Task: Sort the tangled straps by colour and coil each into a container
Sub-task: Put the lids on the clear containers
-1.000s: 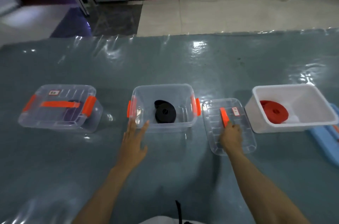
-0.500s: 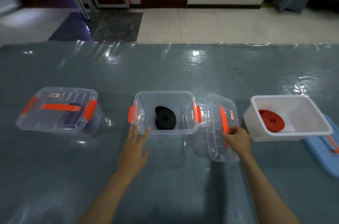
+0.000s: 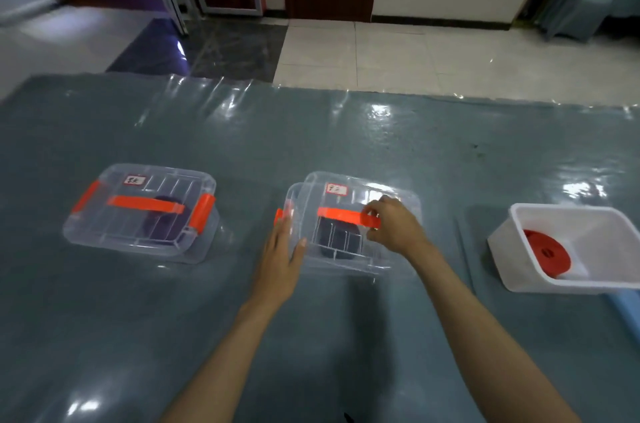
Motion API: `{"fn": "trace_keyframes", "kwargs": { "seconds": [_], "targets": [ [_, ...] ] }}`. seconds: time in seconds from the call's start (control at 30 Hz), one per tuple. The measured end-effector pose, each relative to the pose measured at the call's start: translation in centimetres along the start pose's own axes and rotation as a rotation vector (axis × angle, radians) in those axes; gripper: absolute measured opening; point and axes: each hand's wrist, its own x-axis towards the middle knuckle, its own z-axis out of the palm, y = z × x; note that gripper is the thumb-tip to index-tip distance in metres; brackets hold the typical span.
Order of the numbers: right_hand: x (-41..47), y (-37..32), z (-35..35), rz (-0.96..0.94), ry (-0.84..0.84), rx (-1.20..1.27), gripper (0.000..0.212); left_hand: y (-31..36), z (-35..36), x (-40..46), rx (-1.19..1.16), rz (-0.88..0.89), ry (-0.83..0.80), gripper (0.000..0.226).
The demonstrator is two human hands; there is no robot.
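A clear lid (image 3: 367,194) with an orange handle now lies over the middle clear box (image 3: 346,260), which holds a coiled black strap (image 3: 337,239). My right hand (image 3: 391,225) pinches the lid's orange handle (image 3: 341,214). Fingers straight, my left hand (image 3: 282,253) presses against the box's left wall beside its orange latch. A closed clear box (image 3: 138,211) on the left has a dark coiled strap inside. At the right, a coiled red strap (image 3: 545,254) lies in an open white bin (image 3: 568,218).
All three containers stand in a row on a grey table covered with glossy plastic film (image 3: 311,131). A light blue lid (image 3: 623,311) peeks out at the right edge under the white bin. Tiled floor and doors lie beyond the table's far edge.
My right hand lifted the clear lid from the table beside the middle box and swung it left onto the box. My left hand stayed at the box's left side.
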Motion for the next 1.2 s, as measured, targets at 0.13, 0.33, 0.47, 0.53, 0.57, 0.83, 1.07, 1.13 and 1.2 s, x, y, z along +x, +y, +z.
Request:
{"fn": "trace_keyframes", "kwargs": {
  "seconds": [0.13,0.33,0.47,0.53,0.57,0.83,1.07,1.13,1.2],
  "targets": [
    [1.5,-1.8,2.1,-0.096,-0.015,-0.033,0.048,-1.1,0.8,3.0,-0.028,-0.237,-0.045,0.064],
    [-2.5,2.7,5.0,0.023,0.433,0.116,0.048,-3.2,2.6,4.3,-0.258,-0.406,0.102,0.065],
    [-3.5,3.4,6.2,0.635,0.421,0.717,0.073,-3.1,4.1,4.1,-0.437,-0.614,0.287,0.079],
    [-3.9,2.6,5.8,0.636,0.537,0.796,0.062,-2.7,4.7,3.8,-0.447,-0.577,0.451,0.062],
    [-4.0,2.1,5.6,0.607,0.628,0.707,0.048,-2.4,4.8,3.7,-0.436,-0.533,0.514,0.051],
    [-4.4,0.8,5.0,0.483,0.717,0.365,0.023,-0.4,3.6,3.1,-0.154,-0.368,0.537,0.036],
    [-8.5,2.7,2.0,0.288,0.389,0.155,0.027,2.8,-0.4,0.1,0.585,-0.06,0.1,0.033],
    [-10.8,2.9,1.4,0.25,0.377,0.075,0.028,4.9,-0.4,-2.2,0.661,0.048,0.071,0.033],
    [-13.2,2.7,1.2,0.238,0.327,-0.005,0.031,6.5,0.5,-4.7,0.65,0.131,0.047,0.038]
  ]
}}
